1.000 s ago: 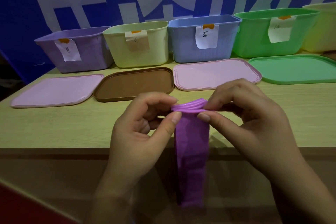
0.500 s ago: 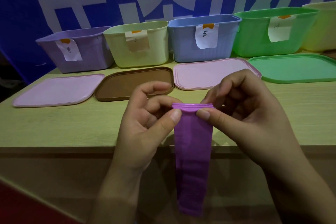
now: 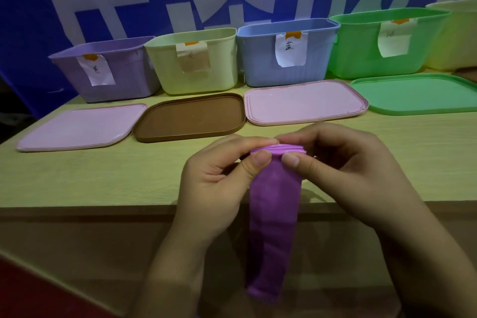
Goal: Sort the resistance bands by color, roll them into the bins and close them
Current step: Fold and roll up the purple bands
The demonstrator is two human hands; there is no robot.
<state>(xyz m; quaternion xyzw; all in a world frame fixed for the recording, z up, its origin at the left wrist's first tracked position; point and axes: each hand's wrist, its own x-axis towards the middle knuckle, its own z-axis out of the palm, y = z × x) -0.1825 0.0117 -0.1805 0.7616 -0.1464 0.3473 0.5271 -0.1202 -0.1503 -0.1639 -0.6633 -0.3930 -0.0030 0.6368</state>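
Observation:
A purple resistance band (image 3: 273, 217) hangs down over the table's front edge, its top end wound into a small flat roll. My left hand (image 3: 219, 183) pinches the roll's left side between thumb and fingers. On the roll's right side, my right hand (image 3: 346, 175) pinches it the same way. At the back stands a row of open bins with paper labels: a purple bin (image 3: 108, 72), a pale yellow bin (image 3: 196, 62), a blue bin (image 3: 286, 51) and a green bin (image 3: 382, 41).
Lids lie flat in front of the bins: a pink lid (image 3: 77, 128), a brown lid (image 3: 191, 117), a second pink lid (image 3: 304, 102) and a green lid (image 3: 418, 93). Another pale yellow bin (image 3: 456, 33) stands at the far right. A blue and white banner hangs behind.
My thumbs have come closer together on the roll, which looks thicker. The hanging tail of the band has stayed about where it was.

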